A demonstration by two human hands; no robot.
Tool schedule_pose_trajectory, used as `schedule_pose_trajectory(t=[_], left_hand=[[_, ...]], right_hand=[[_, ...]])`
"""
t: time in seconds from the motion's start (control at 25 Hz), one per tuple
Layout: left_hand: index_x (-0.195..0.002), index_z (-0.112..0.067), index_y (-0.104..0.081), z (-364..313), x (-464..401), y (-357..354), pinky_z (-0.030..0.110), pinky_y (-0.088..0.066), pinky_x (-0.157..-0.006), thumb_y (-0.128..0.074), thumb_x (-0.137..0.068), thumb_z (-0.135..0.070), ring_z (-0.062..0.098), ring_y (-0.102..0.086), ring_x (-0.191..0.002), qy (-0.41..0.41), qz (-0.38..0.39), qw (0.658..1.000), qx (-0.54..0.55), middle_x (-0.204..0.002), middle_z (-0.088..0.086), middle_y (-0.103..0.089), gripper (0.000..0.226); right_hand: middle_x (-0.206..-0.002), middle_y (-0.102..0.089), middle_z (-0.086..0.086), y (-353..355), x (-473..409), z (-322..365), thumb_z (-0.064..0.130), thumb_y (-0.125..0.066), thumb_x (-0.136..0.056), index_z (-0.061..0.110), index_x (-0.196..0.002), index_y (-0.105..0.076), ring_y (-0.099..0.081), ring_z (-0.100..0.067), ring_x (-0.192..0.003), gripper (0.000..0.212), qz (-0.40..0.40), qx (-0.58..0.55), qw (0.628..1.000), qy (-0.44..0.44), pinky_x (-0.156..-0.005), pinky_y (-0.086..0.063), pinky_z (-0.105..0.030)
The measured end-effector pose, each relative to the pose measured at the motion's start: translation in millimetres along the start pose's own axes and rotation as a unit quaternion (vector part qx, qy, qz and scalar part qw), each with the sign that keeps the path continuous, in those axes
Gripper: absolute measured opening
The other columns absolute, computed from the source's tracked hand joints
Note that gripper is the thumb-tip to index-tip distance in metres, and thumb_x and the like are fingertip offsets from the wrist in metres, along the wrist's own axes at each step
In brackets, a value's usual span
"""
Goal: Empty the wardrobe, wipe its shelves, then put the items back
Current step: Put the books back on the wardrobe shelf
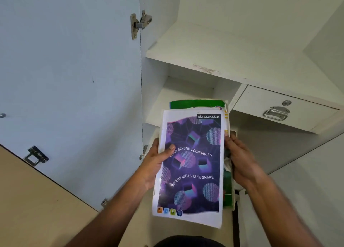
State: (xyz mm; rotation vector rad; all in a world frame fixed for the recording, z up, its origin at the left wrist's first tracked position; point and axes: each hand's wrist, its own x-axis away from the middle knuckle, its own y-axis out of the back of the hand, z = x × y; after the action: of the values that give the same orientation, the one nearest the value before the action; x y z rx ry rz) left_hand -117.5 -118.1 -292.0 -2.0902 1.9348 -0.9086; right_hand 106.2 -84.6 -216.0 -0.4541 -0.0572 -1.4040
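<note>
**Mia:** What are the hands holding?

**Sam:** A pile of books. The left hand (155, 164) grips the left edge, with its thumb lying on top of the purple notebook (189, 164). The right hand (240, 159) grips the right edge, fingers curled round the side. Under the notebook is a green book (197, 103) — it peeks out at the top and down the right side.

**Mia:** Where is the pile?

**Sam:** In the air, in front of the open wardrobe, with its far end just over the lower shelf (167, 105).

**Mia:** How do you carry it well?

**Sam:** I think you keep both hands tight and the pile flat, so the notebook does not slide off. The green book sticks out crooked — squeeze the sides so nothing slips.

**Mia:** Anything to watch for?

**Sam:** The drawer (279, 108) with the metal handle is close on the right. Do not bump it. Higher up, the top shelf (214, 60) has a scuffed front edge, and the door (74, 69) stands open on the left.
</note>
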Motion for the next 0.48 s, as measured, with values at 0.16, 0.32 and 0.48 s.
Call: schedule_pose_trajectory(t=[0.16, 0.32, 0.48], left_hand=[[-0.117, -0.015, -0.068, -2, 2, 0, 0.038, -0.059, -0.073, -0.072, -0.077, -0.026, 0.032, -0.073, -0.092, 0.014, 0.006, 1.000, 0.006, -0.103, 0.012, -0.076, 0.041], [-0.119, -0.018, -0.069, -4, -5, 5, 0.053, -0.056, -0.093, -0.081, -0.076, -0.034, 0.037, -0.071, -0.103, -0.040, -0.065, 0.996, -0.047, -0.113, 0.014, -0.073, 0.047], [-0.123, -0.018, -0.060, -7, -7, -1, 0.039, -0.061, -0.081, -0.070, -0.092, -0.013, 0.029, -0.072, -0.102, -0.100, -0.078, 0.988, -0.085, -0.113, 0.010, -0.074, 0.033]], right_hand=[[-0.106, -0.074, -0.013, -1, -6, -4, 0.037, -0.049, -0.100, 0.016, -0.117, -0.068, -0.075, -0.027, -0.085, 0.033, -0.010, 0.006, 1.000, -0.017, -0.064, -0.062, -0.039], [-0.112, -0.075, -0.007, -7, -14, -14, 0.063, -0.044, -0.094, 0.024, -0.125, -0.064, -0.072, -0.029, -0.102, 0.054, 0.012, 0.111, 0.993, -0.033, -0.087, -0.056, -0.046], [-0.108, -0.072, -0.010, -23, -34, -35, 0.034, -0.069, -0.092, 0.019, -0.121, -0.057, -0.073, -0.018, -0.085, 0.035, -0.029, 0.181, 0.983, 0.022, -0.068, -0.058, -0.034]])
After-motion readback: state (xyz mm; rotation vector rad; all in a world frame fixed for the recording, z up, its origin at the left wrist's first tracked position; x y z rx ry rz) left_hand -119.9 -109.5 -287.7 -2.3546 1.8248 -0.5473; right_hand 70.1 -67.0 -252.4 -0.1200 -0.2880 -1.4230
